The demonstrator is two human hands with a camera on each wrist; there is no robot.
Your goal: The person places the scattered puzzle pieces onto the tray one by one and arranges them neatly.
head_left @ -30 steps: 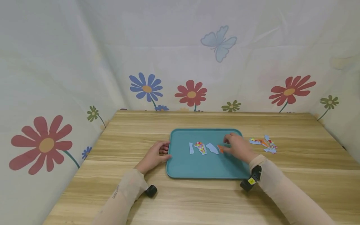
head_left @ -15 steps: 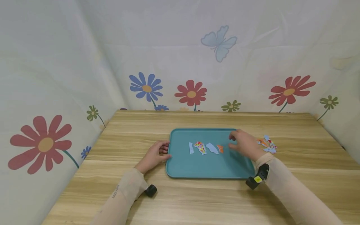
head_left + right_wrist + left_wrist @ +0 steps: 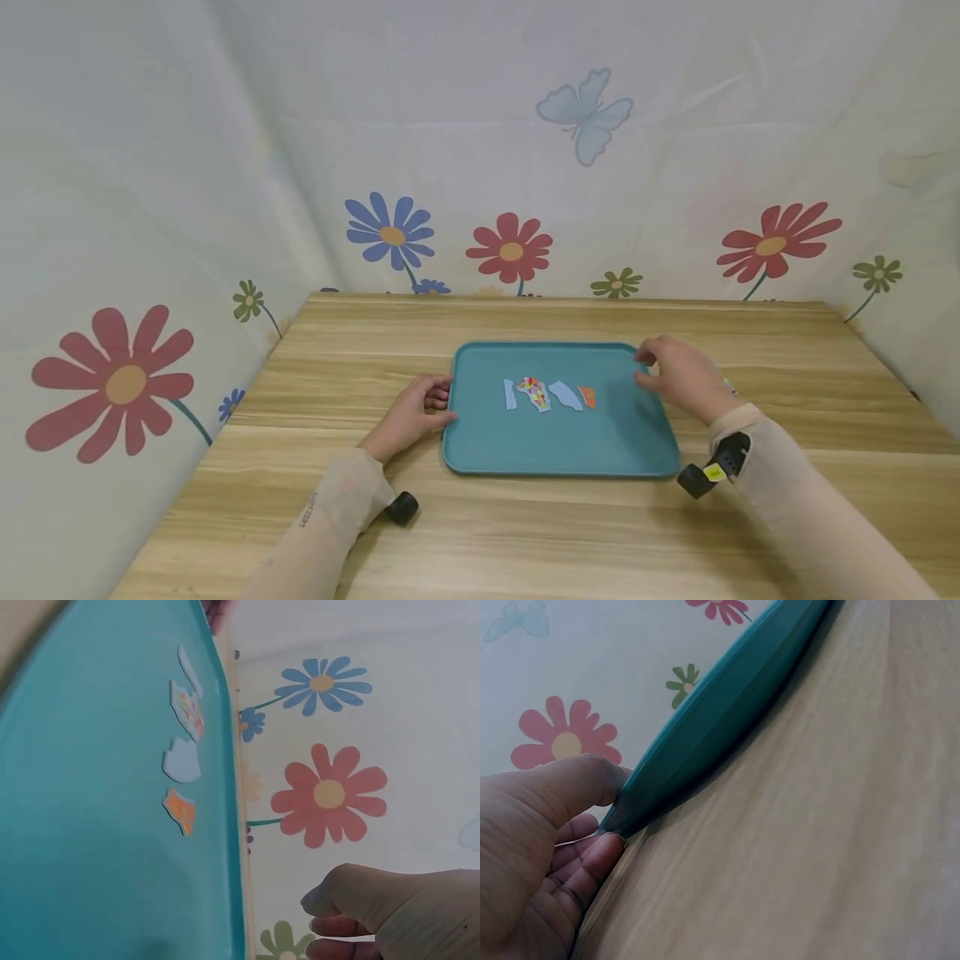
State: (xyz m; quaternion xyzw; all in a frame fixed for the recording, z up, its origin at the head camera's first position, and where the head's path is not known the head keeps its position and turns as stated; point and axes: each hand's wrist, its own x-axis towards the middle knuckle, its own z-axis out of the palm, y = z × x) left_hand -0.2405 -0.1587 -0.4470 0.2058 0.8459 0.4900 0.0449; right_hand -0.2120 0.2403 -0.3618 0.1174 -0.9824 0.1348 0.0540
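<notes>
Head view: blue-green tray (image 3: 525, 450) flat on the desk (image 3: 540, 533), with a broad band of wood in front of its near edge and a slimmer one behind. Across the middle of the tray, left to right, a row of four: strip (image 3: 511, 395), patterned piece (image 3: 535, 395), blue piece (image 3: 566, 396), orange piece (image 3: 588, 397). Small gaps between neighbours; wide stretches of surface toward both long edges and both ends. Left hand (image 3: 411, 417) gripping the tray's left edge. Right hand (image 3: 690, 379) at the far part of the right edge, thumb and fingers loosely bent, slightly apart and holding nothing, well apart from the orange piece. Behind that hand, on the desk, a mostly hidden bright scrap (image 3: 729, 385).

Left wrist view: tray edge pinched at one end between thumb and fingertip, side wall slanting upward to the right, desk spreading widely beside it.

Right wrist view: same row on the tray, near one long edge; fingertips of the left hand past the far end; right hand apart from the edge, before the flowered backdrop (image 3: 420, 660).
</notes>
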